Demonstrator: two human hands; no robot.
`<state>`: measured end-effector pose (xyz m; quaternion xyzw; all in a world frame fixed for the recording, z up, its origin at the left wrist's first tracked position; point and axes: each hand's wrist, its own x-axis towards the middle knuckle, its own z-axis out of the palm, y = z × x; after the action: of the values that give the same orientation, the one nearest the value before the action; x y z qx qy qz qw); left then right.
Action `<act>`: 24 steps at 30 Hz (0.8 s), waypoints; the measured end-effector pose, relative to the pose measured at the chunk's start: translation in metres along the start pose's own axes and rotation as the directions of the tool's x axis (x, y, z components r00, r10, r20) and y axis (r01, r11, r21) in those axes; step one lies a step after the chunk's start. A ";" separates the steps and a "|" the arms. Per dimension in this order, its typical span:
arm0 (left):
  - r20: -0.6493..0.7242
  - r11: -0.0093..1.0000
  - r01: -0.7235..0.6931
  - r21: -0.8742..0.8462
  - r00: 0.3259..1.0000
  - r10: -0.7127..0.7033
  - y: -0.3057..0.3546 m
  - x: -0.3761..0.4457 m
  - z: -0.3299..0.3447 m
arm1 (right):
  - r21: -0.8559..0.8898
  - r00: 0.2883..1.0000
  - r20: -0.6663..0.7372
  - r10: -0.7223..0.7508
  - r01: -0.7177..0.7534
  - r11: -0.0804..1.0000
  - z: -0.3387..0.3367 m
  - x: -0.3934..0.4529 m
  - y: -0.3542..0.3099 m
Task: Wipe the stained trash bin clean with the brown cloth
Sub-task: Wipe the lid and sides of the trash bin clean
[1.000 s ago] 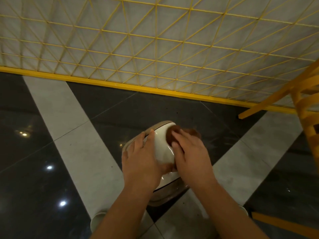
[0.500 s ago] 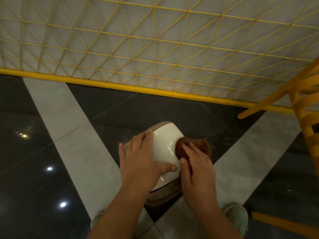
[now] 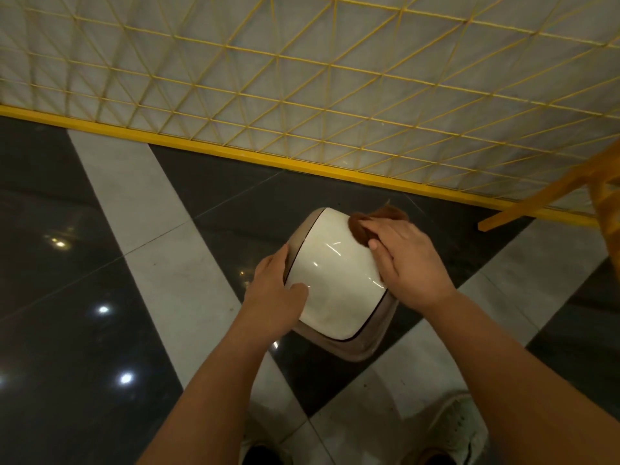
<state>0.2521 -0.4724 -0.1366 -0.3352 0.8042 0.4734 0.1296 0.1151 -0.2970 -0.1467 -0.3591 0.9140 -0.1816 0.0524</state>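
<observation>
The trash bin [image 3: 335, 280] is standing on the floor [image 3: 141, 250] just in front of the person, its glossy cream lid facing up at the camera and catching streaks of light, with a taupe rim showing around the near and left edges. The left hand [image 3: 273, 293] is bracing the bin's left side, fingers [image 3: 278, 260] curling down over the rim and the thumb lying flat across the lid's near-left part. The right hand [image 3: 407, 263] is sitting on the far-right corner of the lid, pressing the brown cloth [image 3: 369, 223] against it; its fingers are lying fairly straight and spread over the cloth, which is bunching out beyond the fingertips and hanging off the bin's far edge. Whether the thumb is pinching the cloth underneath is not something I can tell from here. The floor is showing dark polished tiles crossed by pale grey bands, with small ceiling lights reflecting at the left. Beyond the bin, a yellow lattice fence [image 3: 302, 95] is running along a solid yellow base rail, and an orange wooden frame [image 3: 550, 193] is leaning in at the right edge. Two pale shoes are peeking in at the bottom, the clearer one being the right shoe [image 3: 459, 427].
</observation>
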 end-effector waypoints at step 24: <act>-0.079 0.953 -0.301 -0.035 0.951 0.298 0.003 0.028 -0.009 | -0.083 0.950 -0.054 -0.307 0.302 0.950 0.027 -0.035 -0.054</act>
<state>0.2300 -0.4910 -0.1446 -0.2292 0.8386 0.4938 0.0192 0.1814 -0.3178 -0.1532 -0.4914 0.8549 -0.1652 -0.0199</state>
